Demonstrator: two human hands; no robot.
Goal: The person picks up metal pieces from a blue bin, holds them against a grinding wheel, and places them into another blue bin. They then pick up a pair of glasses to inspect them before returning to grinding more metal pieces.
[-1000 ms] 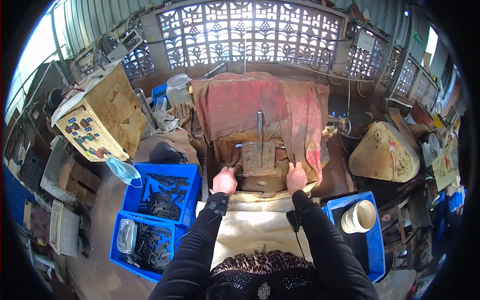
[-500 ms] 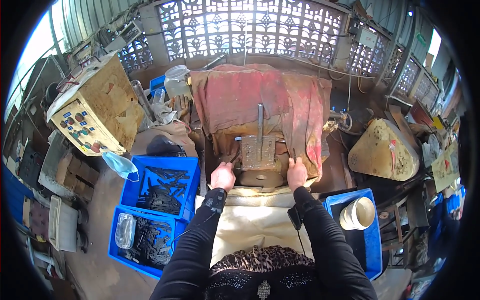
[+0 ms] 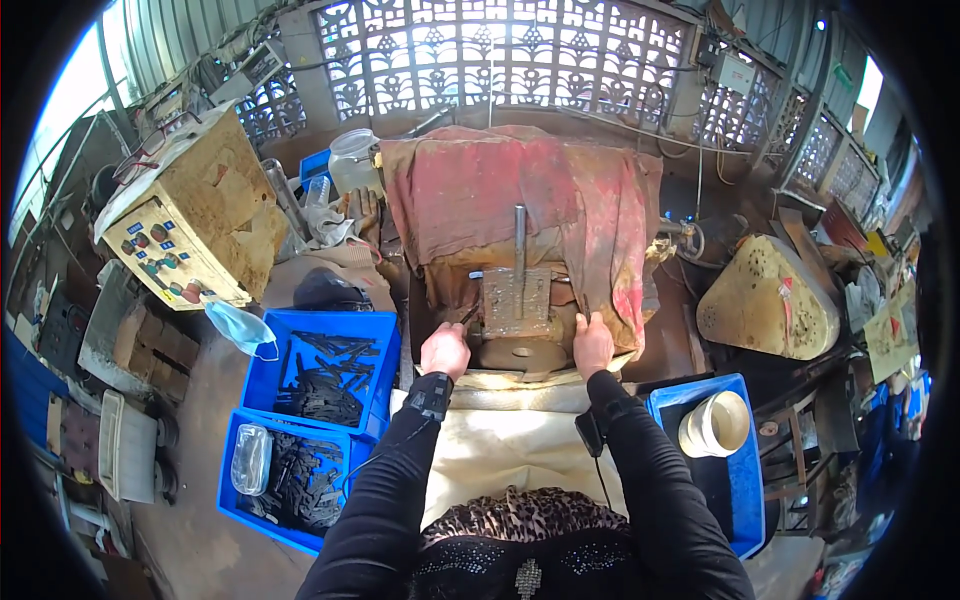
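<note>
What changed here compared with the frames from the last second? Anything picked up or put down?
Nothing visibly picked up or let go. The whole scene sits slightly higher in the picture, probably from a small head movement. Unchanged: the left hand and right hand each hold a thin dark piece, either side of the metal plate.
</note>
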